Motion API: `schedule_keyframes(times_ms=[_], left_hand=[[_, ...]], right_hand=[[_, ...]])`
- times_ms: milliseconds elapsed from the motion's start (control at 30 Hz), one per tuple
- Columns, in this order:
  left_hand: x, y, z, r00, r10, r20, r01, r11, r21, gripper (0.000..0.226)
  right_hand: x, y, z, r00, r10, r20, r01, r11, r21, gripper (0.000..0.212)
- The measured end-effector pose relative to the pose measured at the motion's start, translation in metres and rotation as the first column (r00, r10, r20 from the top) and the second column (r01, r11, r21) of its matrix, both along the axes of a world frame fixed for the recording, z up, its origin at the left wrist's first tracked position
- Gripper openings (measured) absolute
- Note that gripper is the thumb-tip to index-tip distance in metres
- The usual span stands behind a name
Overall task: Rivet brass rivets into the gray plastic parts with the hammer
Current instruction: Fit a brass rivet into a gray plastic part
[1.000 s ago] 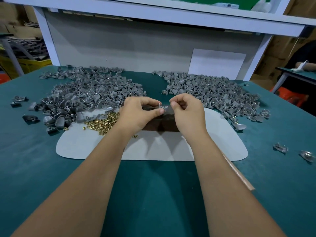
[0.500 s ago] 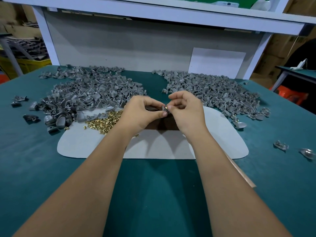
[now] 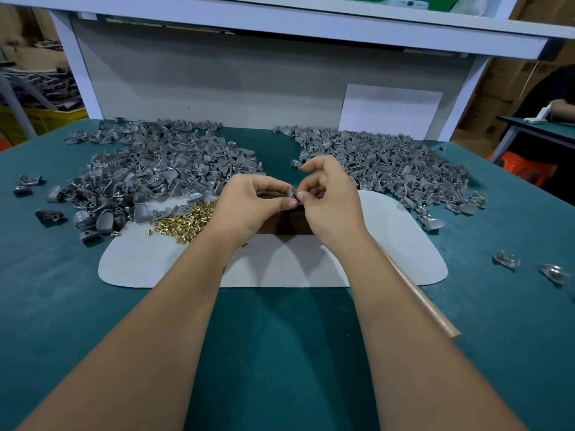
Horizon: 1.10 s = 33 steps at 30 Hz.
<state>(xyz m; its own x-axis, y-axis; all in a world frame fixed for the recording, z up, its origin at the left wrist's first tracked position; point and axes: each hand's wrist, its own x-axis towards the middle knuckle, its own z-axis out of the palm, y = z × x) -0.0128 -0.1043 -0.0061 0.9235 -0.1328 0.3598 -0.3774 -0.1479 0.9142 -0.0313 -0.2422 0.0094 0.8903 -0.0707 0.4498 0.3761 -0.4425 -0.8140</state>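
Observation:
My left hand (image 3: pixel 249 206) pinches a small gray plastic part (image 3: pixel 289 193) between thumb and fingers above the pale mat (image 3: pixel 389 244). My right hand (image 3: pixel 329 197) meets it fingertip to fingertip and pinches something tiny at the part; a rivet there is too small to make out. A heap of brass rivets (image 3: pixel 183 222) lies on the mat just left of my left wrist. Two large heaps of gray parts lie behind: one at the left (image 3: pixel 149 175), one at the right (image 3: pixel 389 163). A wooden handle (image 3: pixel 420 297), probably the hammer's, runs under my right forearm; its head is hidden.
A dark brown block (image 3: pixel 289 225) lies on the mat under my hands. Loose gray parts (image 3: pixel 505 260) lie on the green table at the right, others (image 3: pixel 28 183) at the far left. A gray back panel and white shelf frame close the rear.
My hands have come together from slightly apart, and my right index finger has lifted. The part stays in my left fingers.

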Motion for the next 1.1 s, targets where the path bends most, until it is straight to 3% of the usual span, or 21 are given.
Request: schedule_keyframes(times_ms=[367,700,967,1100], left_hand=[[-0.0016,0.0002,0.0008,1.000,-0.013,-0.015,0.013,0.999,-0.030,0.027],[-0.0023,-0.0026,0.0017,0.996,0.038,0.074,-0.041,0.999,0.031,0.035],[-0.0018,-0.0076,-0.0014,0.995,0.071,0.073,-0.073,0.997,0.024,0.035],[0.0016,-0.0042,-0.0013,0.997,0.047,0.057,-0.047,0.999,-0.003,0.033]], right_hand=[[0.0016,0.0002,-0.0017,1.000,0.000,-0.013,0.001,0.996,0.084,0.036],[0.0023,0.0037,0.0023,0.997,-0.069,0.045,0.073,0.992,-0.101,0.031],[-0.0004,-0.0011,0.0005,0.996,-0.059,-0.070,0.063,0.997,0.054,0.023],[0.0016,-0.0001,0.0017,0.991,-0.108,-0.082,0.110,0.994,0.022,0.015]])
